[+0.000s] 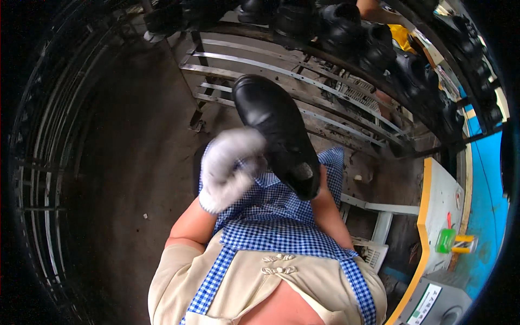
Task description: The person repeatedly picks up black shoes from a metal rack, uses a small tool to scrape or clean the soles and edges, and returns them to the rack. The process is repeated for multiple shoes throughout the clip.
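Observation:
A black leather shoe [276,135] is held up in front of my checked apron, its toe pointing away and slightly left and its opening toward me. My right hand [323,183] grips it at the heel end; most of the fingers are hidden behind the shoe. My left hand [230,168] wears a white glove and is beside the shoe's left side, over its middle. Motion smears its fingers, so whether they touch the shoe or pinch anything does not show.
Ahead, a metal rack [303,70] carries several black shoes [338,30] on its upper shelf. More racking [46,216] stands at the far left. A white table with a yellow edge [425,227] is at my right, with a green-and-yellow object [447,241] and a grey machine [441,300].

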`<state>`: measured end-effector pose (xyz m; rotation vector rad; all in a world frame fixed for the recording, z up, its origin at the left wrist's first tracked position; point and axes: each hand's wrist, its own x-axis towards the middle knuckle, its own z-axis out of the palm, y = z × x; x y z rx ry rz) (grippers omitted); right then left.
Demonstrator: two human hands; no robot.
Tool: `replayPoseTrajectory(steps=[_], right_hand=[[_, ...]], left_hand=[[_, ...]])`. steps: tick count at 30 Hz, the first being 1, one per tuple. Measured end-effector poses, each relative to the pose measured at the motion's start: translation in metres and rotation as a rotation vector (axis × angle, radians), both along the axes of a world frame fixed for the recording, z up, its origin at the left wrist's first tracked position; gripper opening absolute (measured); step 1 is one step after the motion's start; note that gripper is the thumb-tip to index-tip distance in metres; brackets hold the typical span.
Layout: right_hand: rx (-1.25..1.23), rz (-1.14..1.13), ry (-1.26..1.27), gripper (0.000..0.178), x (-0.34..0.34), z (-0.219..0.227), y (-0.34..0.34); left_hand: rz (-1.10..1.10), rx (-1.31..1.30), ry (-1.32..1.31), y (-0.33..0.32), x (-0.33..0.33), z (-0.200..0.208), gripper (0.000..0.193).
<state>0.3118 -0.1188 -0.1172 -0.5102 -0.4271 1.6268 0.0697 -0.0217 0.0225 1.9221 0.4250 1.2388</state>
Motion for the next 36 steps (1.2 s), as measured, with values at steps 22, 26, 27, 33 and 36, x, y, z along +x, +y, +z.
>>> replayPoseTrajectory(steps=[22, 26, 27, 33, 36], right_hand=[[0.979, -0.282, -1.733, 0.036, 0.010, 0.195, 0.030], [1.161, -0.203, -1.875, 0.035, 0.008, 0.215, 0.034], [1.183, -0.148, -1.916, 0.031, 0.008, 0.224, 0.034], [1.279, 0.159, -2.223, 0.009, 0.003, 0.248, 0.029], [1.267, 0.306, -2.345, 0.011, -0.003, 0.248, 0.026]], left_hand=[[-0.259, -0.547, 0.005, 0.006, 0.024, -0.011, 0.069], [-0.302, -0.553, 0.050, 0.003, 0.028, 0.002, 0.067], [-0.311, -0.526, 0.063, 0.003, 0.028, 0.000, 0.066], [-0.384, -0.439, 0.094, 0.000, 0.037, -0.005, 0.065], [-0.403, -0.438, 0.207, -0.002, 0.039, -0.001, 0.068]])
